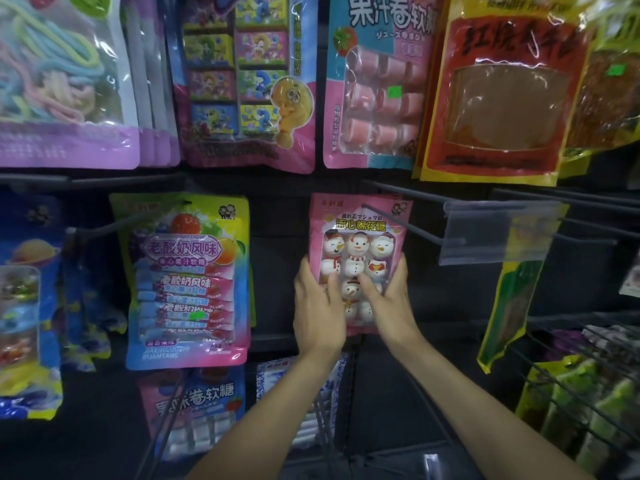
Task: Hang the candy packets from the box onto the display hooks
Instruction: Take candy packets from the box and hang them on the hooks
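A pink packet of snowman marshmallows (360, 237) is held upright against the dark display panel in the middle of the view. My left hand (317, 306) grips its lower left edge, thumb on the front. My right hand (389, 299) grips its lower right edge, thumb across the front. A dark metal display hook (401, 221) crosses the packet's upper right corner and runs out to the right; whether the packet's hole sits on it cannot be told. The box is not in view.
Hanging packets surround the spot: a colourful yoghurt-candy bag (187, 278) to the left, pink roll candy (377, 81) and a red-yellow bag (502, 91) above. A clear price-tag holder (498, 233) hangs on the right hook. A wire basket (585, 382) with green packets sits lower right.
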The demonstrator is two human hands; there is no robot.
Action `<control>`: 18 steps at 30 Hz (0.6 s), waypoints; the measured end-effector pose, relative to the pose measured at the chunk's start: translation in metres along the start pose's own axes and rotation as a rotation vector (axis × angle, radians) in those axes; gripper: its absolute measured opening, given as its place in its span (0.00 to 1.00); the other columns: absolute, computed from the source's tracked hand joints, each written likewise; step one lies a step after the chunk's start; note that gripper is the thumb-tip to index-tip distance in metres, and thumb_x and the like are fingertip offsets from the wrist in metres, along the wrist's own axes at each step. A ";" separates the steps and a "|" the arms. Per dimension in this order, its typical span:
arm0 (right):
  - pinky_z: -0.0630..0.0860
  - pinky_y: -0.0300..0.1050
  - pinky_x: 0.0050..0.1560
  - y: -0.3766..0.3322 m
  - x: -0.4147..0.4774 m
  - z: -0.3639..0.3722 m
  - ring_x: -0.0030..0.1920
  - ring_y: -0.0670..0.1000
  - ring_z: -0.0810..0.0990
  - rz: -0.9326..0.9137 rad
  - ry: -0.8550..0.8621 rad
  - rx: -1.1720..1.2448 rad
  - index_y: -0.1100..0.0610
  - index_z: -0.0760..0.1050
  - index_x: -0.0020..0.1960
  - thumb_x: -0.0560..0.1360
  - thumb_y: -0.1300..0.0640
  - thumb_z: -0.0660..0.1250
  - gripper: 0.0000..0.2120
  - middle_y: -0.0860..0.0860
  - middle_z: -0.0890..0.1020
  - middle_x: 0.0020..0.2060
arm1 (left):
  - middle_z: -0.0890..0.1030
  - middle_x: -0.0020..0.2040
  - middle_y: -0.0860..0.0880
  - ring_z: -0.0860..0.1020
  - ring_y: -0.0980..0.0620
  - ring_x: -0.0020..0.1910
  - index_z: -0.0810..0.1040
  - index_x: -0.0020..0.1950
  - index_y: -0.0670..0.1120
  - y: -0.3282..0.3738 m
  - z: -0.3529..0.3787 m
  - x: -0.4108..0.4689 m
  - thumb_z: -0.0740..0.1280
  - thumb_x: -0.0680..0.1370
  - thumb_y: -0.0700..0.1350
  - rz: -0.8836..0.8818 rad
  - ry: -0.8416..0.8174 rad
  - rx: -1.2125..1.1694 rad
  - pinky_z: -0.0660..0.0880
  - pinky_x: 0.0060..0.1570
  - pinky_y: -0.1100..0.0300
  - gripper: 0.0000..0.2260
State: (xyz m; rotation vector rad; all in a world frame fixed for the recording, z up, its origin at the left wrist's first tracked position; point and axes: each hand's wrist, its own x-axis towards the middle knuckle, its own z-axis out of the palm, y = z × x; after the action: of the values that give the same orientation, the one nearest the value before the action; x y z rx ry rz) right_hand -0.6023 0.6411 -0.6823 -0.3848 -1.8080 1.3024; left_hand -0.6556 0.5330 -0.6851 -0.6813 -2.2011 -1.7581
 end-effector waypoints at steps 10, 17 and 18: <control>0.78 0.60 0.69 0.002 -0.002 -0.007 0.69 0.47 0.79 0.063 -0.040 0.087 0.34 0.62 0.76 0.74 0.48 0.77 0.36 0.42 0.77 0.69 | 0.63 0.80 0.53 0.75 0.46 0.71 0.52 0.84 0.57 -0.006 0.000 -0.012 0.56 0.84 0.67 -0.037 -0.016 -0.002 0.78 0.61 0.43 0.32; 0.80 0.59 0.65 -0.006 0.001 -0.019 0.58 0.47 0.84 0.139 -0.025 0.063 0.42 0.70 0.67 0.71 0.59 0.78 0.30 0.44 0.84 0.57 | 0.67 0.77 0.52 0.77 0.46 0.67 0.55 0.83 0.58 -0.007 -0.002 -0.012 0.61 0.83 0.66 -0.035 -0.001 -0.014 0.79 0.59 0.44 0.32; 0.80 0.60 0.65 -0.008 0.001 -0.020 0.58 0.47 0.85 0.149 -0.024 0.054 0.42 0.71 0.66 0.69 0.56 0.79 0.29 0.45 0.85 0.56 | 0.67 0.77 0.52 0.77 0.46 0.68 0.55 0.83 0.58 -0.008 -0.002 -0.011 0.62 0.82 0.66 -0.033 -0.005 -0.021 0.78 0.60 0.45 0.32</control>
State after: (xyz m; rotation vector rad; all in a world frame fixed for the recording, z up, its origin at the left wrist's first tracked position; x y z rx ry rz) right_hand -0.5855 0.6514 -0.6728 -0.4841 -1.7881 1.4607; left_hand -0.6506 0.5272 -0.6960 -0.6593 -2.2121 -1.8000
